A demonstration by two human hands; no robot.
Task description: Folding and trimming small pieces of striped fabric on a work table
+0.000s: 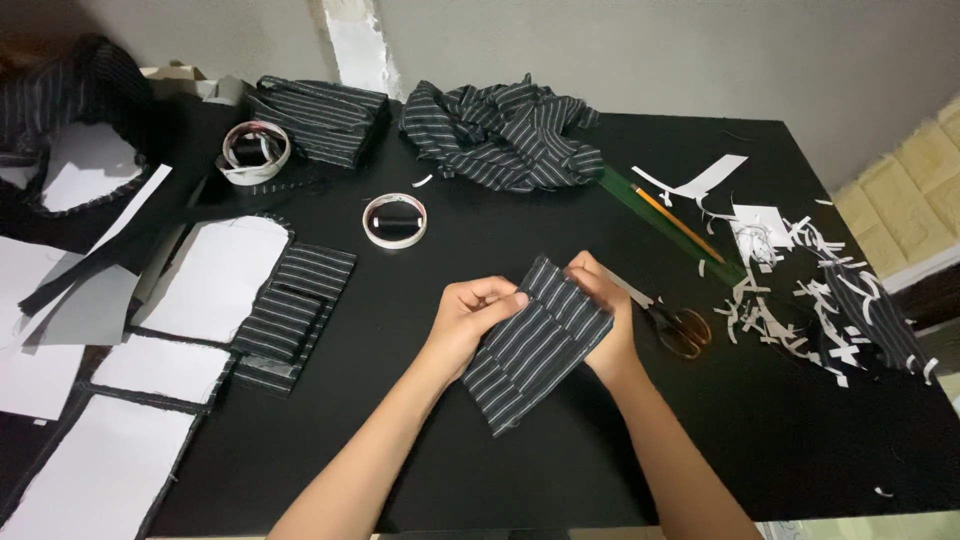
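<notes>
Both grips pinch the striped cloth (pixel 535 345): left hand (pixel 475 310) and right hand (pixel 605 300) closed at its upper edge. Its long axis slants down-left, seemingly folded, over the black surface (pixel 420 440).

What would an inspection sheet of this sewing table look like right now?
Surface: black rectangular table, mostly covered along the left and the back.
Job's things: folded piece of black fabric with white stripes, gripped at its upper end by both hands.
Clutter: orange-handled scissors, yellow pencil, two rolls of white tape, pile of white paper scraps, white-faced cut panels, crumpled striped cloth.
Hands: left hand and right hand both pinch the fabric.
Cables: nothing seen.
Surroundings: grey wall behind, pale brick-pattern wall at right.
</notes>
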